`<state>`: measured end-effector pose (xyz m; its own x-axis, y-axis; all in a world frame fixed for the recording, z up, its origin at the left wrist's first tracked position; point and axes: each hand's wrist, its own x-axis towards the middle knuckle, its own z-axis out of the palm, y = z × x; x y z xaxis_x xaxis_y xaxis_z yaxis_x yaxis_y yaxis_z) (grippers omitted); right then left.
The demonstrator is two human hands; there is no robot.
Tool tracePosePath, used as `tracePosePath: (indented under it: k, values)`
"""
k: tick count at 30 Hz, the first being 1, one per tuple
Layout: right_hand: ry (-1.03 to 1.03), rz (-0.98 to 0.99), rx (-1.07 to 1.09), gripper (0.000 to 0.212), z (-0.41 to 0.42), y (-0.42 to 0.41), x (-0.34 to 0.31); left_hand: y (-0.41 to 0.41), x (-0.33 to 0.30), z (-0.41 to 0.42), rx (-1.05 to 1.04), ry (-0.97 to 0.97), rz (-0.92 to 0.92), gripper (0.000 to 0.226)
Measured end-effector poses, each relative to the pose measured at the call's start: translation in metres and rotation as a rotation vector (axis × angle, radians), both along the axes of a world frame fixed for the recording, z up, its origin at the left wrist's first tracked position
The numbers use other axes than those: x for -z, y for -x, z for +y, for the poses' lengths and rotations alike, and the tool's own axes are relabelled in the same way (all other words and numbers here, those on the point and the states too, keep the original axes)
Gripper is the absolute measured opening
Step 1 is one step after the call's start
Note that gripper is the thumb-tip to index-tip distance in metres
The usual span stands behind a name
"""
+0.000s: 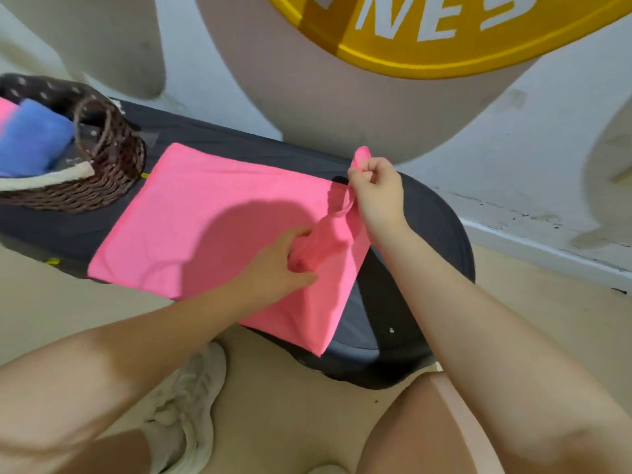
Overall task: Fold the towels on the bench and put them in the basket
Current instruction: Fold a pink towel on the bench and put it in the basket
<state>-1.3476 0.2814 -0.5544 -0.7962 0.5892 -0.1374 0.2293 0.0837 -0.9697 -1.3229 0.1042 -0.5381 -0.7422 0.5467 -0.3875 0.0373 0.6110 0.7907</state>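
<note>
The flat pink microfibre towel [212,220] lies spread on the dark padded bench [420,234], not yet folded. Your right hand [374,189] pinches its raised corner at two o'clock; your left hand [284,265] grips bunched cloth just below. At ten o'clock, the brown woven wicker basket [102,172] already holds a folded blue towel [30,138] and a pink one, so I judge this fold and its placing remain.

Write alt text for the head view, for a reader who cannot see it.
A person's right hand pinches up a corner of a pink towel lying on a dark bench, while the left hand grips a bunched fold. A wicker basket at left holds a folded blue towel.
</note>
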Motion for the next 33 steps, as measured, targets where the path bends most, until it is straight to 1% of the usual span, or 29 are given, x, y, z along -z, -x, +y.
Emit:
tracePosePath:
  k: [3, 5, 8, 11, 12, 13, 14, 16, 18, 22, 24, 28, 30, 33]
  values:
    - [-0.056, 0.023, -0.076, 0.025, -0.042, 0.026, -0.004, 0.023, -0.004, -0.036, -0.001, 0.028, 0.025, 0.031]
    - [-0.103, 0.012, -0.109, 0.024, -0.068, 0.043, -0.006, 0.034, -0.005, -0.060, -0.013, 0.059, 0.077, 0.016]
    - [-0.127, -0.002, -0.156, 0.023, -0.102, 0.069, -0.005, 0.045, -0.005, -0.098, -0.159, 0.061, 0.121, 0.020]
    - [-0.178, -0.043, -0.187, 0.008, -0.135, 0.095, -0.001, 0.058, -0.005, -0.133, -0.241, 0.047, 0.134, 0.021]
    - [-0.195, -0.053, -0.200, 0.006, -0.146, 0.103, 0.000, 0.064, -0.004, -0.145, -0.276, 0.052, 0.131, 0.021]
    - [-0.212, -0.063, -0.213, 0.006, -0.157, 0.112, 0.001, 0.071, -0.002, -0.157, -0.323, 0.056, 0.137, 0.015]
    - [-0.229, -0.071, -0.225, 0.006, -0.167, 0.120, 0.003, 0.077, 0.000, -0.167, -0.366, 0.086, 0.160, 0.012]
    - [-0.278, -0.082, -0.245, 0.007, -0.184, 0.138, 0.006, 0.089, 0.006, -0.186, -0.432, 0.181, 0.228, 0.019]
    - [-0.353, -0.087, -0.276, 0.008, -0.198, 0.156, 0.012, 0.099, 0.017, -0.203, -0.452, 0.232, 0.259, 0.021]
    - [-0.468, -0.120, -0.418, 0.010, -0.214, 0.187, 0.036, 0.116, 0.047, -0.227, -0.502, 0.276, 0.247, 0.019]
    - [-0.557, -0.172, -0.476, 0.020, -0.213, 0.196, 0.050, 0.121, 0.059, -0.234, -0.509, 0.301, 0.243, 0.020]
    - [-0.720, -0.235, -0.501, 0.035, -0.199, 0.206, 0.065, 0.124, 0.076, -0.242, -0.497, 0.312, 0.225, 0.017]
    - [-0.778, -0.268, -0.525, 0.033, -0.194, 0.211, 0.066, 0.125, 0.081, -0.242, -0.487, 0.299, 0.242, 0.014]
    - [-0.897, -0.322, -0.552, 0.026, -0.195, 0.217, 0.062, 0.127, 0.083, -0.244, -0.485, 0.279, 0.248, 0.013]
